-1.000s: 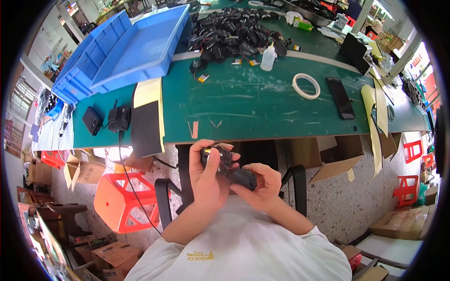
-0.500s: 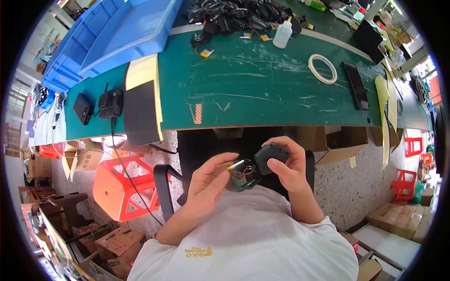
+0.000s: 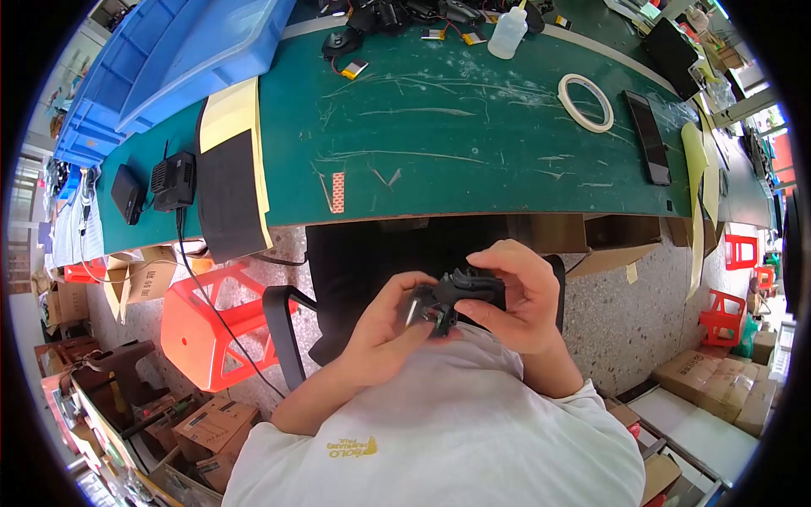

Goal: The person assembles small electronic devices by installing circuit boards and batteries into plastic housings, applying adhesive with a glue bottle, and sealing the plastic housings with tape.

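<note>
Above my lap, in front of the table edge, I hold an opened black plastic device in two parts. My left hand [image 3: 382, 328] is closed around the part with the circuit board [image 3: 441, 314] and a silver battery [image 3: 414, 309]. My right hand [image 3: 525, 297] pinches the black housing part [image 3: 475, 287] between thumb and fingers. The two parts sit close against each other; whether they are joined I cannot tell. The fingers cover much of the board, and its wires are hardly visible.
The green table [image 3: 405, 182] carries a dropper bottle [image 3: 508, 34], a tape roll [image 3: 585, 103], a phone [image 3: 646, 137], a black radio-like device [image 3: 174, 181] and a blue tray [image 3: 207, 80]. Black devices with battery cells [image 3: 389, 15] lie at the back. A red stool [image 3: 203, 329] stands at left.
The two parts have come closer together, and the housing in my right hand has turned. The wires and board, plainly seen before, are now mostly covered. The whole view has shifted slightly.
</note>
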{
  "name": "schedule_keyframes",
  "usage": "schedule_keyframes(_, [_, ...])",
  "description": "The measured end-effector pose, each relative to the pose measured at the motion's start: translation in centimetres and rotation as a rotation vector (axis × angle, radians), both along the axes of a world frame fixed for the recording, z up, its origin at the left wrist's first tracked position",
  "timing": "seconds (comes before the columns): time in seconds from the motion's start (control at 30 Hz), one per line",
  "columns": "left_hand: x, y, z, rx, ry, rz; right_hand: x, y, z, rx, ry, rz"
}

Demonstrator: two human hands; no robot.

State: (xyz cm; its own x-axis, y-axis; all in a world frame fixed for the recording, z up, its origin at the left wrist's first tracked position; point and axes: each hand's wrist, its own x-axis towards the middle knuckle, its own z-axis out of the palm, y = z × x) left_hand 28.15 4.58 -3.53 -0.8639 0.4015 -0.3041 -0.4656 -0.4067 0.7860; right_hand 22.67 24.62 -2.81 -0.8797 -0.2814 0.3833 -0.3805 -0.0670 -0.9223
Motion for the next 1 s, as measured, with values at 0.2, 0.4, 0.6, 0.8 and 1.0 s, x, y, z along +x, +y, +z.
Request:
schedule_keyframes(0.2, [-0.5, 0.3, -0.2, 0.295, -0.088, 0.023, 0.5, -0.8, -1.3, 0.083, 0.255, -0.143])
schedule_keyframes(0.4, [-0.3, 0.7, -3.3, 0.319, -0.060, 0.120, 0.9, -0.7, -1.5, 0.046, 0.338, -0.036])
schedule_keyframes(0.6, [-0.5, 0.7, -2.1, 0.308, 0.031, 0.204, 1.2, -0.2, -2.0, 0.028, 0.210, -0.063])
schedule_keyframes(0.8, [-0.3, 0.4, -1.7, 0.259, -0.049, 0.224, 1.7, -0.4, -1.0, 0.046, 0.310, -0.037])
schedule_keyframes(1.0, [0.0, 0.2, -2.1, 0.239, 0.047, 0.229, 2.1, -1.4, 0.4, 0.186, 0.646, 0.056])
